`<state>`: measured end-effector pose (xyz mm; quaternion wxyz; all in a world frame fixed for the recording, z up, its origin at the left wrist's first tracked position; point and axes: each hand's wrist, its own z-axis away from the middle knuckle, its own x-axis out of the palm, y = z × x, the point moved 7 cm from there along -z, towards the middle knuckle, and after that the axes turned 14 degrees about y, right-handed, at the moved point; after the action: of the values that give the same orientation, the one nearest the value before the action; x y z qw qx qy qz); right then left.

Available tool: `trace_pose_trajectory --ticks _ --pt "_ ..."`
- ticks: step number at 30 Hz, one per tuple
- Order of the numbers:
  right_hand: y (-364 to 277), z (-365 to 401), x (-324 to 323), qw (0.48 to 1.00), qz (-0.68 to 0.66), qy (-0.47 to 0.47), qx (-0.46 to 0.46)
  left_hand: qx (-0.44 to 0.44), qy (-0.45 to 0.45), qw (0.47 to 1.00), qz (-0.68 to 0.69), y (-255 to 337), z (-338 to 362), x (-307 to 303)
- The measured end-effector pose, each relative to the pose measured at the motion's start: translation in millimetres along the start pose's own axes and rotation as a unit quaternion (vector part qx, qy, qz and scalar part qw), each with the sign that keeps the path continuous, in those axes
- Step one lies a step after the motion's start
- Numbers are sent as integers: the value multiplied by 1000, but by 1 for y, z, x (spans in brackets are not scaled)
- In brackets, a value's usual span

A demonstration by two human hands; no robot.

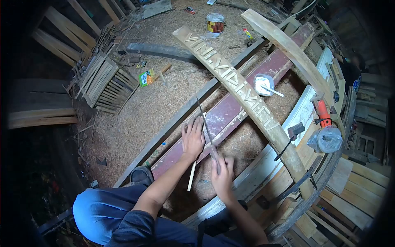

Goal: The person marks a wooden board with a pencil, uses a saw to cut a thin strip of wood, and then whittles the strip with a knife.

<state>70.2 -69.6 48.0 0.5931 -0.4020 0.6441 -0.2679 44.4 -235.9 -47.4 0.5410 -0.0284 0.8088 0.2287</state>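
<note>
My left hand presses down on a thin wooden strip, holding it against a worn red plank. The strip's pale lower end sticks out past the plank's near edge. My right hand is closed round the handle of what looks like a hand saw; its long blade tapers to a point beyond my left fingers. Blur hides any teeth and most of the handle. Beside the blade, a curved board with raised carved letters lies across the plank.
A second curved beam crosses farther back. On the plank's right side sits a white tub with a stick in it. An orange power tool, a plastic bag and a mallet-like tool lie to the right. A slatted wooden piece rests on the shavings-covered floor.
</note>
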Motion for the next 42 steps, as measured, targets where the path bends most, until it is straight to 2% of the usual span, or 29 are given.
trace_pose_trajectory --ticks 3,7,11,14,17,20,21,23,24,26,27,29,31,35,36,38,41,42 --pt "-3 -6 1 999 -21 29 -17 -5 -2 1000 12 3 -4 -3" --pt "-4 -57 58 998 -18 39 -38 11 5 1000 0 3 -1 -2" --pt "-3 -6 9 999 -12 33 -25 -6 -4 1000 5 2 -5 -3" --pt "-4 3 -2 999 21 20 -36 -17 -7 1000 4 -1 -3 1" --pt "-10 -43 44 999 -35 24 -23 -7 -5 1000 6 0 -1 2" --pt "-6 -51 50 999 -15 21 -33 14 8 1000 -12 0 -2 1" --pt "-9 -38 30 998 -25 32 -54 6 8 1000 -12 0 -2 2" --pt "-2 -9 -6 999 8 -34 40 8 12 1000 -3 3 -2 0" --pt "-2 -10 -4 998 7 -38 40 11 10 1000 -11 3 -1 0" --pt "-8 -9 -5 1000 1 -11 -16 3 -2 1000 -7 0 5 3" --pt "2 -15 14 999 23 -1 -25 -2 -2 1000 -2 0 0 5" --pt "-1 -43 46 1000 -10 11 -5 0 9 1000 14 2 0 2" --pt "-5 -43 47 1000 -1 17 -11 15 -5 1000 -11 -1 2 4" --pt "2 2 0 999 1 21 -25 -8 -8 1000 2 1 -2 3" --pt "0 -2 1 999 0 15 -29 18 6 1000 -18 5 0 2" --pt "-6 -8 1 999 7 18 -47 6 10 1000 7 3 1 2" --pt "8 -44 55 999 -22 22 -8 2 29 999 36 5 -3 -2" --pt "3 -47 54 999 -27 28 -9 14 28 999 24 5 0 -3"
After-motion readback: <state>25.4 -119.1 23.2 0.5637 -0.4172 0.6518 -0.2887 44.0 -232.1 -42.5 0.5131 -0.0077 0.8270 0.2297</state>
